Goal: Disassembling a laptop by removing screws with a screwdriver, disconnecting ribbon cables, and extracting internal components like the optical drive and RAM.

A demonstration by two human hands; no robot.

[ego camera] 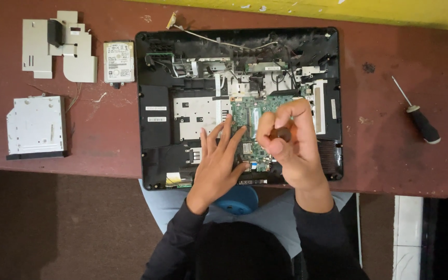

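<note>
**Opened laptop chassis, both hands on the board**

Nearest the camera: dark sleeves and a blue round object at the lap. Left hand lies flat, fingers spread, on the green circuit board inside the opened laptop chassis. Right hand is closed around a dark screwdriver handle, held upright over the board; its tip is hidden by the hand. On the red-brown table: hard drive, metal brackets, optical drive left; spare screwdriver right.
</note>
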